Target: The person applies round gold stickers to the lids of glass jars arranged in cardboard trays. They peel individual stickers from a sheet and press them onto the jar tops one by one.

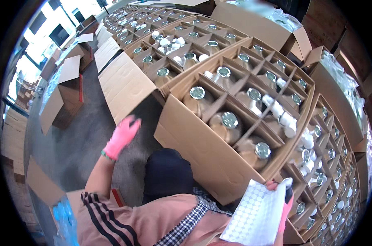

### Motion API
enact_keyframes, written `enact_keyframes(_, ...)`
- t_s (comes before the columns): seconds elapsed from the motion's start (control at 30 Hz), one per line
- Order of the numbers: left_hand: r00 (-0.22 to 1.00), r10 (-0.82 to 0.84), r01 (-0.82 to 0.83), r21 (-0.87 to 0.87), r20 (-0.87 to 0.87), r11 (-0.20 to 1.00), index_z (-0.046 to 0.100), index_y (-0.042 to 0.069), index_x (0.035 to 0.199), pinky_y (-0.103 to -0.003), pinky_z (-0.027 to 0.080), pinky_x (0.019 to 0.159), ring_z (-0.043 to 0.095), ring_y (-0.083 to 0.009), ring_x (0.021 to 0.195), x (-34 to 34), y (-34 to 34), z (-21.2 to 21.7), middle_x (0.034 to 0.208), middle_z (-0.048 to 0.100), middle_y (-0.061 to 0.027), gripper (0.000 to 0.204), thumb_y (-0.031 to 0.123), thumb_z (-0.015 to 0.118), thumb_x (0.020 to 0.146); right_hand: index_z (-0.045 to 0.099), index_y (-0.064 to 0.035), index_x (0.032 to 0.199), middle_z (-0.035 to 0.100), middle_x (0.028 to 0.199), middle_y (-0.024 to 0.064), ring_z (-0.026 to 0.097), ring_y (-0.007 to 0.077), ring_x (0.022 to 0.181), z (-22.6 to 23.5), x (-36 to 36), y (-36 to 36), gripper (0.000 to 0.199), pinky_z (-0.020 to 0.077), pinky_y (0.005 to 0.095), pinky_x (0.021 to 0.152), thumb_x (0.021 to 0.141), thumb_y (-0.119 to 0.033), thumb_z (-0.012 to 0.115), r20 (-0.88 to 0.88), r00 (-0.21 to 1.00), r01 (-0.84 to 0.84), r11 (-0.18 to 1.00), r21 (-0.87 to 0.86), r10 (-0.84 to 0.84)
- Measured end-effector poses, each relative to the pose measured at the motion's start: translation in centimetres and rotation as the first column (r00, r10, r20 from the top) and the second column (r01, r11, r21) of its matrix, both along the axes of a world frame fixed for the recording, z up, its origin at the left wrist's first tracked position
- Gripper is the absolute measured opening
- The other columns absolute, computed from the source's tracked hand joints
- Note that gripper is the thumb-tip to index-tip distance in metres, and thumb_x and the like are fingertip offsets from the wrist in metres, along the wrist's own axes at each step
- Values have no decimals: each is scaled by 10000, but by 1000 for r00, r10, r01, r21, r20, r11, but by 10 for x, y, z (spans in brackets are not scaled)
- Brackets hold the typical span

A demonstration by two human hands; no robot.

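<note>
My left hand (123,134), in a pink glove, is raised left of the nearest carton, over the floor. Its fingers look slightly bent and apart, with nothing visible between them. At the lower right my right hand (285,207) grips the edge of a sheet of round white stickers (255,209). The sheet hangs beside the near corner of an open cardboard box (202,143). Cardboard dividers split this box into cells, with a clear glass jar (229,121) upright in most. Several white caps (282,117) lie among the jars along the right side.
More divided boxes of glass jars (169,43) stretch away behind and to the right. An open flap (126,86) sticks out at the left. Cartons with plastic bags (341,78) stand at the far right. Other cartons (67,102) line the grey floor (96,143).
</note>
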State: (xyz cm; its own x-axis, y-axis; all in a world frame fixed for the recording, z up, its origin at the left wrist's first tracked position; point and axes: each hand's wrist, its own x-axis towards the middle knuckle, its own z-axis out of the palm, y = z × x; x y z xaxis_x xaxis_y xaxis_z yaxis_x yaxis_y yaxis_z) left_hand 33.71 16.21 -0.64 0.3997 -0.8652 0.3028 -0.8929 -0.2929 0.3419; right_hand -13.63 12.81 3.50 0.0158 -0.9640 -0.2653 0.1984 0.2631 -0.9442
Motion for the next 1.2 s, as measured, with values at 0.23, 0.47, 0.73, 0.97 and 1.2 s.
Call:
enact_keyframes(0.23,938,-336,322,145,89,936,506,90,1109,-492,255,956,277,-439,1172,102,-170,-2,1215,425,-165,359,227,546,781,554,-20,972,551,813,-7,491,79,696,-21,92,-40,191,382,207,585,846,-154,507,-46,995,99,976,195,-91)
enact_keyframes(0.47,716,-680,679,379,-157,628,491,144,1138,-519,224,965,244,-411,1193,133,-177,16,1174,436,-91,541,71,639,623,529,24,1048,593,966,57,548,126,871,-16,101,-44,255,443,268,762,832,-111,536,-52,985,174,941,290,-166)
enact_keyframes(0.73,790,-563,569,48,243,821,537,88,876,-573,224,946,406,-348,1017,134,-180,-45,967,505,-89,456,114,735,466,562,25,991,595,899,21,538,88,816,-1,108,-49,253,442,251,737,792,-125,604,-187,982,102,930,354,-37)
enact_keyframes(0.97,801,-508,536,-2,316,844,522,84,865,-554,236,943,401,-359,1034,144,-175,-66,998,498,-98,442,91,730,475,569,41,969,589,828,0,505,51,766,-6,112,-43,287,424,212,688,775,-162,631,-247,966,132,962,240,-71)
enact_keyframes(1.2,758,-542,559,69,363,826,521,48,882,-481,339,883,447,-373,948,141,-186,-58,943,522,-139,465,104,743,477,568,21,953,587,793,34,532,83,770,14,135,-56,346,435,229,668,743,-230,678,-267,935,203,969,-141,-234)
